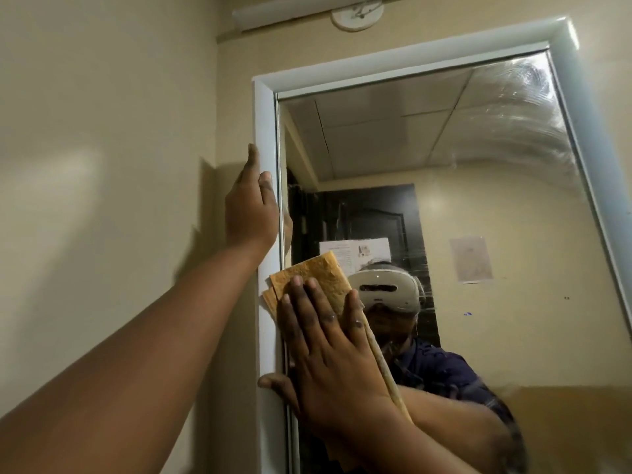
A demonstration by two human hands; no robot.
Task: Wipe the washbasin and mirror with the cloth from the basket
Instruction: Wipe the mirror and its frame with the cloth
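1. The right hand point(328, 343) lies flat, fingers straight and spread, pressing the cloth point(318, 275) against the mirror point(478, 206) at its lower left, beside the frame point(265, 124).
2. The cloth is orange-tan and folded; its top edge shows above the fingertips, and one corner overlaps the frame.
3. The left hand point(251, 206) is flat with straight fingers, resting on the frame's left side, higher up.
4. Wipe streaks show in the mirror's upper right corner.
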